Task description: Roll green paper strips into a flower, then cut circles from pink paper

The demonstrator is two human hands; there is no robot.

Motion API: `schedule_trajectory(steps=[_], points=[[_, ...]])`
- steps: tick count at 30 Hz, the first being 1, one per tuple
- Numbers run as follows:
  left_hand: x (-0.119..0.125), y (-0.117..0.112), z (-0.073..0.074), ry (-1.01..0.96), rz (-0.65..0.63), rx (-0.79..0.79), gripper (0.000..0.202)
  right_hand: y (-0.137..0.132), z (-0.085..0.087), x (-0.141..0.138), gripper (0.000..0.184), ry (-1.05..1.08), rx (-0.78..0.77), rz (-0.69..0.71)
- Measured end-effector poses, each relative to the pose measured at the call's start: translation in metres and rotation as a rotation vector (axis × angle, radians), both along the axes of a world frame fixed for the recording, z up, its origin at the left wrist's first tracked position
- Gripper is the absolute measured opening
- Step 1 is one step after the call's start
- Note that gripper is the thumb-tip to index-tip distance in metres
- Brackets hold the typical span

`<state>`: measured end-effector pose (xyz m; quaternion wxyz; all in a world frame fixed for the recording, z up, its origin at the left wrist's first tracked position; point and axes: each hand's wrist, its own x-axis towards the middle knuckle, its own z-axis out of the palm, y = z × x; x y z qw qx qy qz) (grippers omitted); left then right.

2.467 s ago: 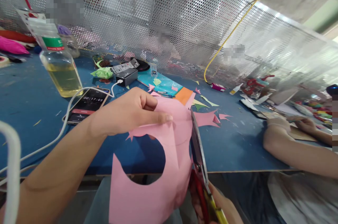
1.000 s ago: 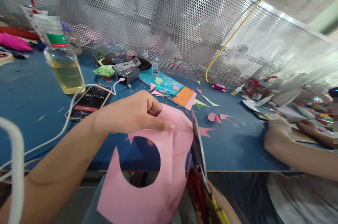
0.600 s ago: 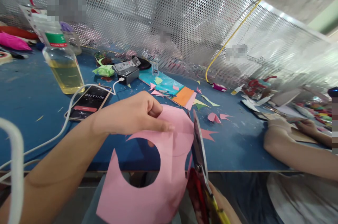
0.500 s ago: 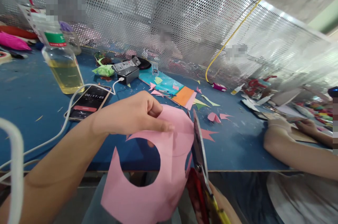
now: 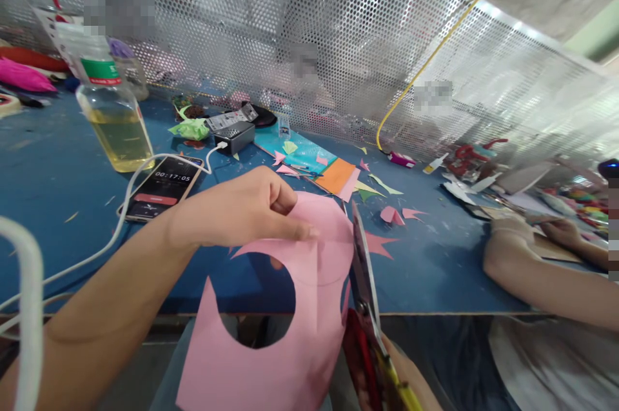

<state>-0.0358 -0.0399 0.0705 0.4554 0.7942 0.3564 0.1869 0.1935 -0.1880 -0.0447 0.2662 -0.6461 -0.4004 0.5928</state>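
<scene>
Thumb and fingers of my left hand [image 5: 264,208] pinch a sheet of pink paper [image 5: 309,327] near its top. A large round piece is cut out of the sheet's left side, and a faint curved line shows below my thumb. My right hand [image 5: 403,372], partly hidden at the bottom, grips scissors [image 5: 365,282] with red and yellow handles. Their blades point upward along the right edge of the paper, slightly apart at the tips. Beyond the blades lies a jagged pink scrap [image 5: 380,244] on the blue table [image 5: 435,282].
A phone [image 5: 167,188] on a white cable and a bottle of yellow liquid [image 5: 118,120] stand left. Coloured paper sheets [image 5: 336,175] and scraps lie behind my hands. A perforated metal screen [image 5: 329,24] closes the back. Another person's arm [image 5: 536,269] rests at right.
The lower part of the pink paper has swung slightly down and to the left. The scissors' tips have shifted a little left; my left hand stays in place.
</scene>
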Motion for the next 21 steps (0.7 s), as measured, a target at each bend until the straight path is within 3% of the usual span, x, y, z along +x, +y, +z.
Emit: schedule_trajectory(steps=[11,17,21], points=[[-0.003,0.003,0.003,0.047,0.0,-0.033,0.049,0.004,-0.01,0.005,0.055,0.069,-0.077,-0.052],[-0.005,0.006,0.002,0.091,-0.034,-0.023,0.045,0.001,-0.018,0.008,0.054,0.173,-0.187,-0.168],[-0.006,0.007,0.001,0.09,-0.054,0.004,0.048,-0.001,-0.017,0.012,0.058,0.144,-0.146,-0.084]])
